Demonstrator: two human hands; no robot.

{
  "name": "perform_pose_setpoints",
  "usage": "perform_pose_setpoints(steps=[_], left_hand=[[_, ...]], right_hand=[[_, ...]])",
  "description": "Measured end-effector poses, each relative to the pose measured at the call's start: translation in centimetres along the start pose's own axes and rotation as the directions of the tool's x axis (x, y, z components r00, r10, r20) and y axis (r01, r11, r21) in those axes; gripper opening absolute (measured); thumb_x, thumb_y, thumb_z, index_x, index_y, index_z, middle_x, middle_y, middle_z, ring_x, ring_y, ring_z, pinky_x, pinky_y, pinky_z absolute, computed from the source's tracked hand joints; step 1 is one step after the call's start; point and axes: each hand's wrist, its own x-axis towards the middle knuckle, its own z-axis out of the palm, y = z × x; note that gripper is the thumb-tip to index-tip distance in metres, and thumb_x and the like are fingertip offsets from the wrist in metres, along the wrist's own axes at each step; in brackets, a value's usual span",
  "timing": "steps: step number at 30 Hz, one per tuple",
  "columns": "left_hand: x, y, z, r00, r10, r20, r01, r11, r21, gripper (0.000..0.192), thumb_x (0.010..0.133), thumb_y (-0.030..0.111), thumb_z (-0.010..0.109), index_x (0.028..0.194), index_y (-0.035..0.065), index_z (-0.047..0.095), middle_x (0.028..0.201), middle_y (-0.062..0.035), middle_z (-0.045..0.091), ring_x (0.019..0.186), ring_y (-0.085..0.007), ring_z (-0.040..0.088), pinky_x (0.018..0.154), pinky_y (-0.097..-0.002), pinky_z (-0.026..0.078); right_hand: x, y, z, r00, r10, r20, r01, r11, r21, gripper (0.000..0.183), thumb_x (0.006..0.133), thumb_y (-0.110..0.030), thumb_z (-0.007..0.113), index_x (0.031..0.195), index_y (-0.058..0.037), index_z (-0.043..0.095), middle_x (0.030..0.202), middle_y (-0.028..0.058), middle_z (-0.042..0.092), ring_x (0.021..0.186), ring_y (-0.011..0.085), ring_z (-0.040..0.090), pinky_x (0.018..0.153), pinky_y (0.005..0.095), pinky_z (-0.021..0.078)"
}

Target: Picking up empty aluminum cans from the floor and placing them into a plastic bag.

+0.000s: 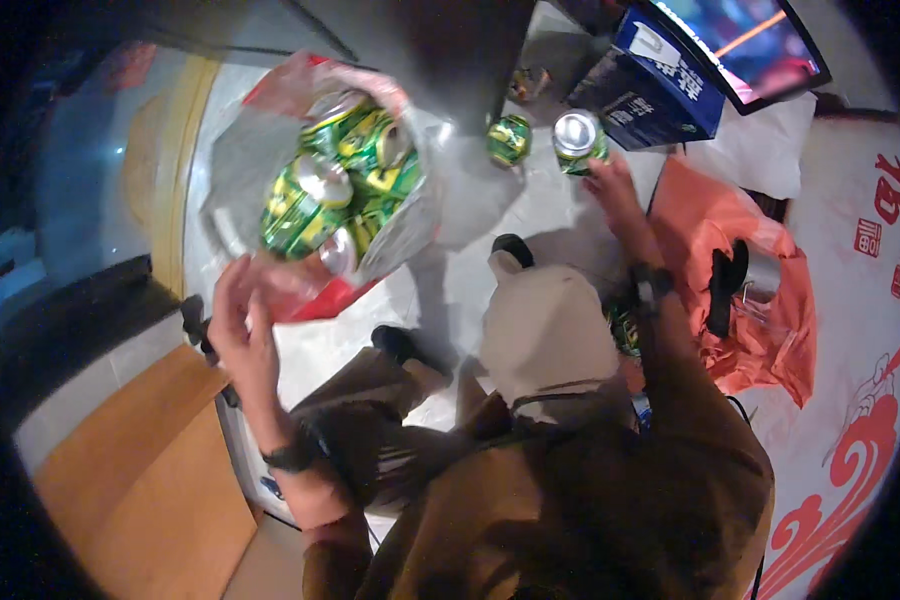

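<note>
A clear plastic bag with red at its rim stands on the left, its mouth wide. Several green and yellow drink cans lie inside, some looking crushed. My left hand is at the bag's near rim, with the plastic held at the fingertips. Away to the right, my right hand grips a green drink can by its side, silver end facing up. Just left of that can, another green can rests on the pale floor.
A dark blue box bearing writing stands behind my right hand, below a lit screen. An orange-red plastic bag lies right, by a white surface with red patterns. A beige cloth-covered form rises centrally. Wooden furniture stands left.
</note>
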Motion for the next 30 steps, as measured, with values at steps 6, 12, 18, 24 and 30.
perform_pose_setpoints(steps=[6, 12, 18, 24, 30], left_hand=[[1.9, 1.6, 2.4, 0.981, 0.187, 0.044, -0.185, 0.982, -0.031, 0.039, 0.083, -0.002, 0.051, 0.121, 0.0031, 0.058, 0.113, -0.0158, 0.065, 0.103, -0.0217, 0.064, 0.090, -0.0328, 0.048], [1.4, 1.9, 1.8, 0.993, 0.056, 0.100, -0.050, 0.996, -0.067, 0.035, 0.090, -0.003, 0.050, 0.124, 0.0032, 0.056, 0.103, -0.0092, 0.065, 0.089, -0.0130, 0.059, 0.083, -0.0266, 0.047], [1.6, 1.3, 1.7, 0.987, 0.157, 0.029, -0.158, 0.988, -0.001, 0.041, 0.083, -0.005, 0.050, 0.122, 0.0034, 0.058, 0.108, -0.0134, 0.066, 0.098, -0.0187, 0.064, 0.087, -0.0307, 0.049], [2.0, 1.1, 2.1, 0.995, 0.102, 0.020, -0.100, 0.993, -0.056, 0.035, 0.091, -0.002, 0.052, 0.126, 0.0003, 0.055, 0.117, -0.0108, 0.062, 0.101, -0.0151, 0.060, 0.089, -0.0279, 0.048], [1.8, -1.2, 2.5, 0.999, -0.013, -0.041, 0.006, 0.986, -0.168, 0.032, 0.094, 0.000, 0.052, 0.125, -0.0012, 0.054, 0.115, -0.0092, 0.061, 0.102, -0.0152, 0.058, 0.089, -0.0268, 0.047]], right_hand=[[-13.3, -21.3, 11.6, 0.677, -0.673, 0.298, 0.718, 0.693, -0.065, 0.063, 0.076, -0.011, 0.077, 0.129, -0.0015, 0.045, 0.122, 0.0093, 0.056, 0.110, 0.0185, 0.056, 0.098, 0.0336, 0.0435], [-15.8, -25.7, 20.2, 0.260, -0.816, 0.516, 0.932, 0.073, -0.354, 0.059, 0.070, -0.026, 0.080, 0.122, -0.0098, 0.058, 0.114, 0.0108, 0.062, 0.103, 0.0255, 0.061, 0.090, 0.0366, 0.0477], [-7.8, -19.6, 14.4, 0.588, -0.802, 0.106, 0.770, 0.514, -0.379, 0.036, 0.077, -0.019, 0.076, 0.110, -0.0062, 0.065, 0.098, 0.0089, 0.069, 0.093, 0.0184, 0.065, 0.083, 0.0310, 0.0508], [7.7, 2.6, 1.2, 0.904, -0.413, -0.113, 0.261, 0.742, -0.618, 0.048, 0.081, -0.023, 0.073, 0.123, -0.0040, 0.058, 0.096, 0.0074, 0.066, 0.079, 0.0172, 0.061, 0.076, 0.0293, 0.0497], [12.8, 9.6, 3.5, 0.922, 0.136, -0.363, -0.272, 0.894, -0.355, 0.098, 0.063, -0.044, 0.085, 0.136, 0.0048, 0.041, 0.110, 0.0206, 0.063, 0.094, 0.0247, 0.063, 0.083, 0.0338, 0.0507]])
